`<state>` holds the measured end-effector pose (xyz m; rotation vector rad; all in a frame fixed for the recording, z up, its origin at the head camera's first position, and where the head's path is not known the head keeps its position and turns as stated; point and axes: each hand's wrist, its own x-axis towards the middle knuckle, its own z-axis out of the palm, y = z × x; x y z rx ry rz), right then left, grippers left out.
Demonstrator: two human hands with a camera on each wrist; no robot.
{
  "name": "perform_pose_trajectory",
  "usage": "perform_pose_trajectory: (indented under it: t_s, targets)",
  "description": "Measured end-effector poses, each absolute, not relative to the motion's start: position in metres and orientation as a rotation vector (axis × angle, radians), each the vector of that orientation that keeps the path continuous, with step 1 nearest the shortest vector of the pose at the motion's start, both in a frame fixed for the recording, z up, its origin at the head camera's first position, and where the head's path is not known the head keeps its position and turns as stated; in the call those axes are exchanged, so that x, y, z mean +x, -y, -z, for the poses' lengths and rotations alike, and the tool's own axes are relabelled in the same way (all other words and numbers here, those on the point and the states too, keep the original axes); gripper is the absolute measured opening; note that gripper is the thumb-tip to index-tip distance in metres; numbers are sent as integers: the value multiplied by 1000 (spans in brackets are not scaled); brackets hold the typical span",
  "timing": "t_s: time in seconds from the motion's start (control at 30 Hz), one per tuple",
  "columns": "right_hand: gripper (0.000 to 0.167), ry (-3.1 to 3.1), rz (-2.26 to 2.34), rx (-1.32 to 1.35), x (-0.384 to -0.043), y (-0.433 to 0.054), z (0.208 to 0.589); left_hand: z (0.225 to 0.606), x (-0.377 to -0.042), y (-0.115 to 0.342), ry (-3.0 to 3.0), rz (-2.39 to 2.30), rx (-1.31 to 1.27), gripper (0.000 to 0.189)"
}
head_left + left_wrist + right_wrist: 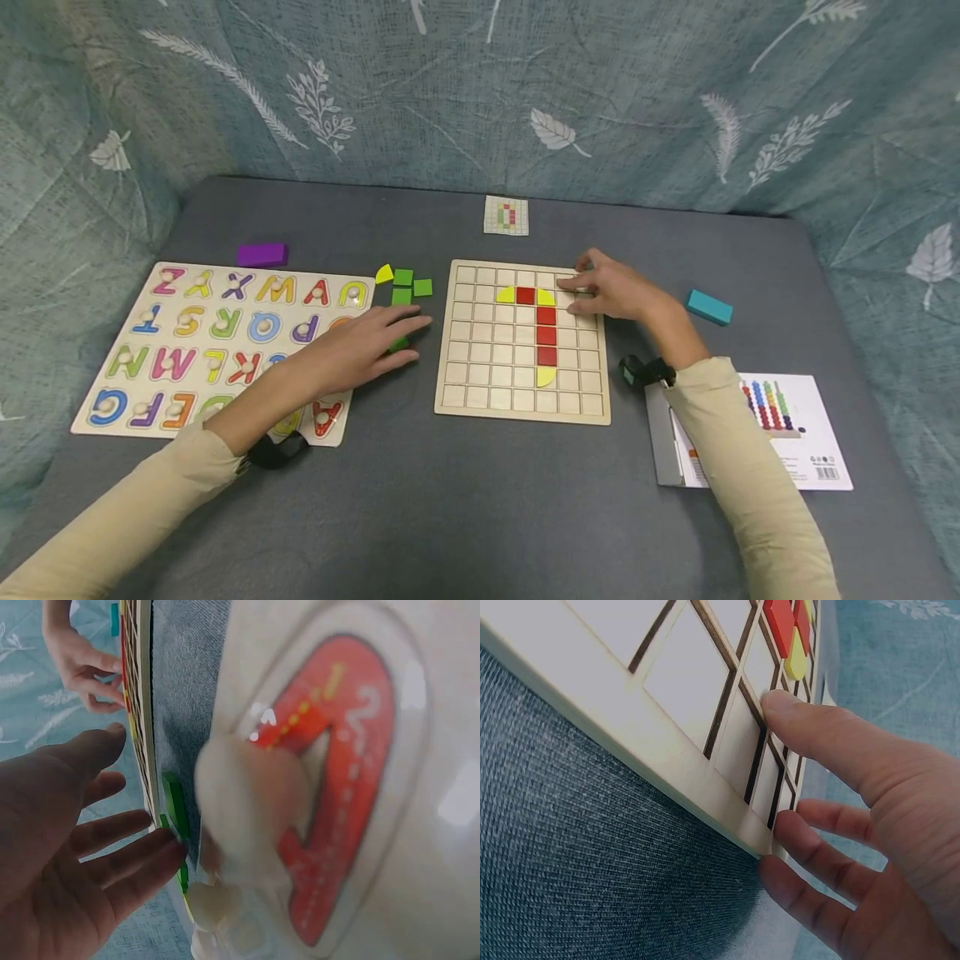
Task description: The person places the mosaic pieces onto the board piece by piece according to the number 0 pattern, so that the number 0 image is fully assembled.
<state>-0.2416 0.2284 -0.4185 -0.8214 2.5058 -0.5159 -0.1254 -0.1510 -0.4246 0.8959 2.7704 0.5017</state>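
A wooden grid board (480, 352) lies in the middle of the head view. On it several red square tiles (546, 336) form a short top piece and a column, with yellow quarter-round tiles (506, 295) at the corners and the column's foot. My right hand (618, 287) is at the board's upper right corner, holding nothing; in the right wrist view its thumb and fingers (814, 847) are spread near the edge. Left of the board, my left hand (363, 348) hovers with loose fingers beside green square tiles (402, 296), partly covering one. A yellow quarter-round tile (384, 273) lies beyond them.
A letter puzzle board (187, 287) with knobbed pieces reaches under my left forearm. A small pattern card (491, 225) lies behind the grid. Purple (262, 255) and teal blocks (709, 307) lie farther out. A white box with an abacus picture (813, 417) sits under my right forearm.
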Motion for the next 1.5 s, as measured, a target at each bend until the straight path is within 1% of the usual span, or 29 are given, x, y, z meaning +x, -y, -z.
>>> perform_pose_trajectory:
  t_s: [0.2, 0.37, 0.57, 0.87, 1.5]
  targets:
    - [49, -2518, 512, -831, -241, -229, 420, 428, -124, 155, -2774, -546, 982, 50]
    - [50, -2522, 501, -836, -241, -229, 421, 429, -123, 158, -2793, -577, 1056, 40]
    - [50, -2520, 485, -838, -242, -228, 419, 426, -122, 159, -2813, -554, 1055, 40]
    - [50, -2523, 467, -830, -242, -228, 418, 424, -121, 158, -2832, -502, 1025, 34]
    - [49, -2538, 506, -830, -239, -226, 418, 426, -121, 160, -2838, -462, 1049, 34]
